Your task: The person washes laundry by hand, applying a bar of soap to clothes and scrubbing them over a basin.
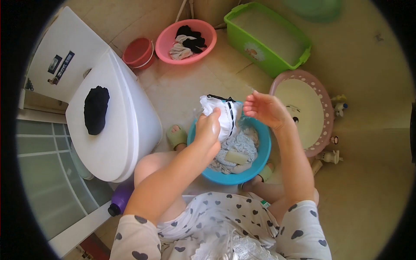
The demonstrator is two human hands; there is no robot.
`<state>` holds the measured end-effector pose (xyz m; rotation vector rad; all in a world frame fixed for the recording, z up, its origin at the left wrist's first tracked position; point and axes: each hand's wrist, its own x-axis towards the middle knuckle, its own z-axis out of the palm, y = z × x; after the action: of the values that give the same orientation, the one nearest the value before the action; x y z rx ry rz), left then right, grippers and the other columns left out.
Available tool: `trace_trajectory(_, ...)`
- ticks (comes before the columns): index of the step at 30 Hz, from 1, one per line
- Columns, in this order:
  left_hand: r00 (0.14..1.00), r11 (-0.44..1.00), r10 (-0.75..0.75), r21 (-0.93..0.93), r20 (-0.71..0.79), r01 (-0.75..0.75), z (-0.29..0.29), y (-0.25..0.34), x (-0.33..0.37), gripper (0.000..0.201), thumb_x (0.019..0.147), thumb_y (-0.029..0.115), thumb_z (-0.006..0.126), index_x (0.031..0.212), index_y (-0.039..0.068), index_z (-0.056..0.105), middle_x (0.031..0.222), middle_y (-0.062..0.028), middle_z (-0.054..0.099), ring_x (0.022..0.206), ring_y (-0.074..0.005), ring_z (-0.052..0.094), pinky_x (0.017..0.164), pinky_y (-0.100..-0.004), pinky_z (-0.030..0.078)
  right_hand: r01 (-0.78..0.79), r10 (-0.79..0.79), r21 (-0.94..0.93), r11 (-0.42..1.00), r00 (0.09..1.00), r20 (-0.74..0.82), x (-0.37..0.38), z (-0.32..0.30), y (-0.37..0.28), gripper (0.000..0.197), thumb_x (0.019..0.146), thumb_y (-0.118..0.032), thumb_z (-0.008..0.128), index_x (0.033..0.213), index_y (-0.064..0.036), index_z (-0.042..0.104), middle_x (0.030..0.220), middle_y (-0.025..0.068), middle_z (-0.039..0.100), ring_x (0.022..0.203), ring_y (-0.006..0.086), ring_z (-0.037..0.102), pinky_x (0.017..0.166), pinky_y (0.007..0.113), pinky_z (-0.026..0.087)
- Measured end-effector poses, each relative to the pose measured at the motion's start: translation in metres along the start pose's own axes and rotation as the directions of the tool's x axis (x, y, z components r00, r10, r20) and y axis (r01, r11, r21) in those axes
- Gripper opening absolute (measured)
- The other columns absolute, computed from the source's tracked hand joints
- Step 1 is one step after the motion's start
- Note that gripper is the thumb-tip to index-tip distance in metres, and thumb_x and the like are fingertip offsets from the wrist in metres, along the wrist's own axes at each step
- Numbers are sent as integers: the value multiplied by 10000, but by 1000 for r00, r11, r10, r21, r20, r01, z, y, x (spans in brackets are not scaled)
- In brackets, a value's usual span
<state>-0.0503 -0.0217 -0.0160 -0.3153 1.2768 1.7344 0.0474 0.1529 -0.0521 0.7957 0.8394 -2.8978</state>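
Observation:
My left hand (208,128) is closed on a white garment with black trim (225,115), lifted over a blue basin (208,174). To the right of the garment, and apart from it, my right hand (266,109) is raised with its fingers loosely bent and apart; nothing shows clearly in it. Inside the basin lie light blue and pale wet clothes (243,143). A pale bar of soap (237,157) rests on top of them. The garment hides the basin's far left part.
A white toilet (108,143) stands at left with a black cloth (96,110) on its lid. Farther off are a red bucket (138,53), a pink basin (164,52) of clothes and a green tub (260,56). A pink-rimmed basin (324,108) of cloudy water is at right. A purple bottle (122,196) stands near left.

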Motion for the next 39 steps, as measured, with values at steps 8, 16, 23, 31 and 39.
trace_trajectory(8,995,997,-44,66,89,39,8,-8,-9,267,890,142,421,1105,2,495,1027,-111,562,917,-210,557,790,-346,452,212,-406,-670,711,902,-145,-56,93,13,347,871,-207,494,1115,38,532,1029,123,590,939,188,562,851,294,423)
trace_trajectory(16,970,990,-13,136,244,-21,11,10,-12,258,870,131,492,1071,-29,512,1017,-122,584,905,-223,588,770,-338,476,234,-412,-612,755,896,-167,-37,23,57,620,901,-520,318,1188,2,488,1171,91,501,1112,169,418,978,308,265)
trace_trajectory(23,921,939,-5,319,389,-130,19,20,-13,276,867,212,539,1052,7,529,974,-80,592,871,-163,586,749,-301,477,221,-315,-582,782,947,-63,-47,51,57,622,894,-570,283,1165,-52,495,1173,65,479,1120,162,400,961,273,284)
trace_trajectory(31,867,831,-92,517,489,-203,23,38,-13,304,857,256,568,1032,10,528,938,-63,586,819,-133,586,693,-264,492,138,-247,-576,806,962,-115,-70,74,41,630,840,-586,418,1112,-32,543,1016,59,554,893,147,486,738,243,372)
trace_trajectory(39,784,780,-219,586,581,-217,20,47,-19,330,866,297,553,1008,-1,551,916,-72,604,747,-120,592,623,-251,491,257,-226,-698,669,964,138,-61,60,36,780,695,-574,633,1151,43,494,1091,138,539,993,184,509,832,275,399)
